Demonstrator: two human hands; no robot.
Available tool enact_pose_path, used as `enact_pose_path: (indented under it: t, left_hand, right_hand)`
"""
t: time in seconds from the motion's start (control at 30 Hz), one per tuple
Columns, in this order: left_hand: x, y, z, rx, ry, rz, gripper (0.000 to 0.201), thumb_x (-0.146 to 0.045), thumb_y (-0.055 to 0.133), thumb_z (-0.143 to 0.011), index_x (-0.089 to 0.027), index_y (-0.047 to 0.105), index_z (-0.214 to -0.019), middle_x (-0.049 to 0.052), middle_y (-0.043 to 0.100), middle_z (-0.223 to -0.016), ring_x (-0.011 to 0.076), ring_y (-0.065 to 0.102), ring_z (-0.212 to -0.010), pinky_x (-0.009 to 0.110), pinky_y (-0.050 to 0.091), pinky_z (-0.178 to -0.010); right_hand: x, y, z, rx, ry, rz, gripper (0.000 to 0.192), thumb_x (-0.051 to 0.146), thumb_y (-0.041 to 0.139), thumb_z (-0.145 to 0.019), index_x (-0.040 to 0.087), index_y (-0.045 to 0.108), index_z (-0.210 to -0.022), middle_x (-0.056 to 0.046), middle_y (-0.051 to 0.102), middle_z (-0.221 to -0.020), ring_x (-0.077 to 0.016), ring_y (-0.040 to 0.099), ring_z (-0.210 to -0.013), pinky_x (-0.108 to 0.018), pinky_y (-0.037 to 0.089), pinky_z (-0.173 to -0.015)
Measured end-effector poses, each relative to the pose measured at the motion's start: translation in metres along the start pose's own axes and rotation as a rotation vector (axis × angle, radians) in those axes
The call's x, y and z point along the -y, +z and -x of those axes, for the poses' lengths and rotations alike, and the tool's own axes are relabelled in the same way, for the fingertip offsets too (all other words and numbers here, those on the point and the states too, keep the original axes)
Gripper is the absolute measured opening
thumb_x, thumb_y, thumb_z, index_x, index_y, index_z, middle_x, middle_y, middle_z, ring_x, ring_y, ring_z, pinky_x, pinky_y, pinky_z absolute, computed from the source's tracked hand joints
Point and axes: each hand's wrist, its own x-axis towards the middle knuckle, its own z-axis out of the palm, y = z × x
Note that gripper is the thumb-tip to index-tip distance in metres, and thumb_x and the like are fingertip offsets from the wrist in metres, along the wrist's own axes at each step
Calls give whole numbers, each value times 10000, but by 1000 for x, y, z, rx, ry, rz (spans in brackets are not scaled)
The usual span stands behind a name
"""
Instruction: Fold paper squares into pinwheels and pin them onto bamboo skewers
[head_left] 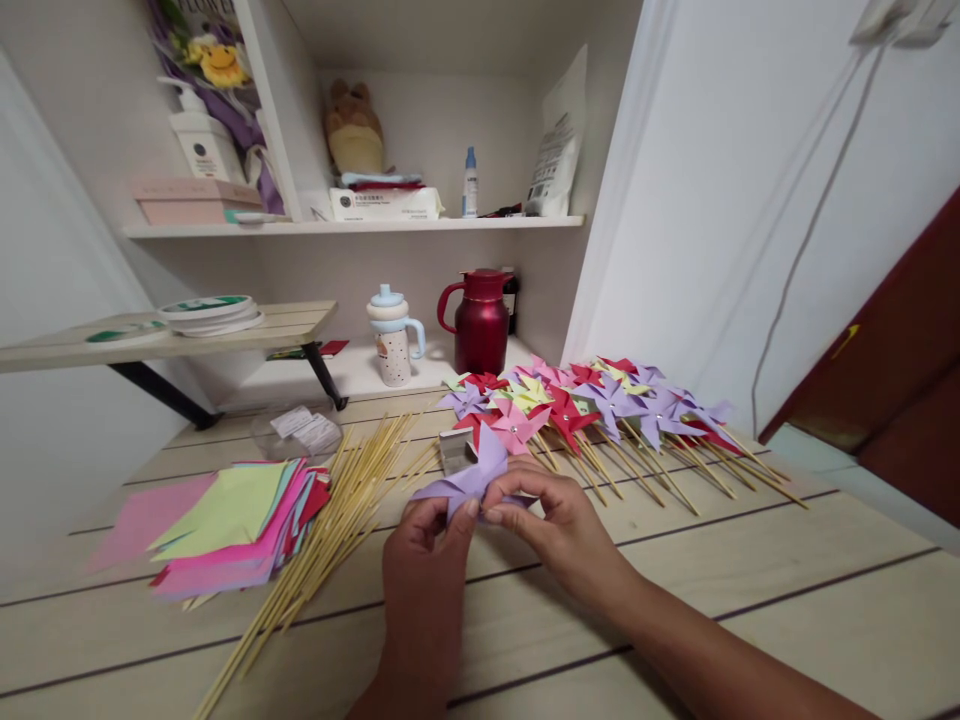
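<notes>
Currently both hands work at the table centre, just below the middle of the view. The left hand [424, 545] pinches the purple paper piece [474, 477] between thumb and forefinger at its lower edge; the remaining fingers curl inward. The right hand [559, 525] pinches the same piece from the 3 o'clock side, thumb and fingertips pressed together on the folded paper. The piece is held just above the wooden table [750, 600], clear of its surface.

Handling judgement: the paper appears thin, very light and easily creased. It probably buckles under a firm squeeze, so the folded points near the centre are the sound places to take hold, with light pressure only.

Surrounding items:
- Bamboo sticks [330, 530], a loose bundle at 9 o'clock from the hands, running diagonally.
- Coloured paper squares [232, 525], stacked further out at 9 o'clock, touching the sticks.
- Finished pinwheels [592, 410], laid in a row at 1 o'clock, sticks pointing toward the near edge.
- Small metal object [454, 448], at 12 o'clock, just behind the held piece; its type cannot be told.
- Red jug [480, 320] and lidded cup [393, 345], well back at 12 o'clock.
</notes>
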Motion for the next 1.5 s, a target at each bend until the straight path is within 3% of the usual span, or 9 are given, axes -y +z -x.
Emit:
enact_pose_path:
  t: [0.37,0.87,1.13,1.5]
  left_hand:
    - [7,-1,-1,-52,63,-60,156,-357,706,-732,-202,699,-712,13,663,-755,178,563,-732,266,429,-691]
    - [4,3,2,-71,-4,26,172,-366,710,-721,-196,685,-728,0,638,-728,157,552,-722,246,432,-675]
    - [4,9,-2,-133,54,249,204,-275,759,-663,-190,624,-789,-3,673,-711,139,610,-672,244,470,-655]
    - [9,12,-3,-169,-45,293,213,-283,788,-607,-170,713,-772,37,733,-739,173,650,-702,287,497,-685]
  right_hand:
    - [1,0,1,-11,30,11,62,214,697,-813,222,706,-752,0,666,-771,-178,591,-774,-290,435,-735]
    - [2,2,2,-26,20,6,77,200,681,-821,226,695,-749,6,668,-765,-177,596,-784,-291,441,-750]
    - [3,2,2,-33,3,41,85,202,673,-824,228,693,-746,0,663,-765,-184,582,-774,-304,429,-746]
    - [0,2,2,-22,69,-4,70,236,679,-821,219,690,-754,1,661,-780,-177,586,-780,-295,438,-761]
